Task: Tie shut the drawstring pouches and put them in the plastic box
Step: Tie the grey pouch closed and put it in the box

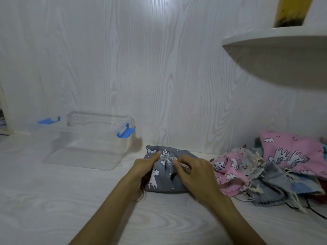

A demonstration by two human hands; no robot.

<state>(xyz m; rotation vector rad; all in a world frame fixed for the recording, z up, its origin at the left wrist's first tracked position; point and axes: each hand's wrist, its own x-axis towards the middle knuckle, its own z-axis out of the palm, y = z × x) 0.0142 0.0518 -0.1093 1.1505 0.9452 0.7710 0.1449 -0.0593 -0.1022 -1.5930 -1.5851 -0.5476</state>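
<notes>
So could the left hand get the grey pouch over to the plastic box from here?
Probably yes: bare tabletop lies between the left hand, gripping the grey pouch, and the open, lidless plastic box.

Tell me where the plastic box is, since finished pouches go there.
In the head view, the plastic box sits on the table at left against the wall, left of the grey pouch.

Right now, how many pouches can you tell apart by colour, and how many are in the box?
Grey unicorn pouch, held by left hand and right hand: 1
Pink pouches: 2
Denim or pale pouches in the pile: overlapping, cannot count
In the plastic box: 0
Total clearly distinct: 3
</notes>
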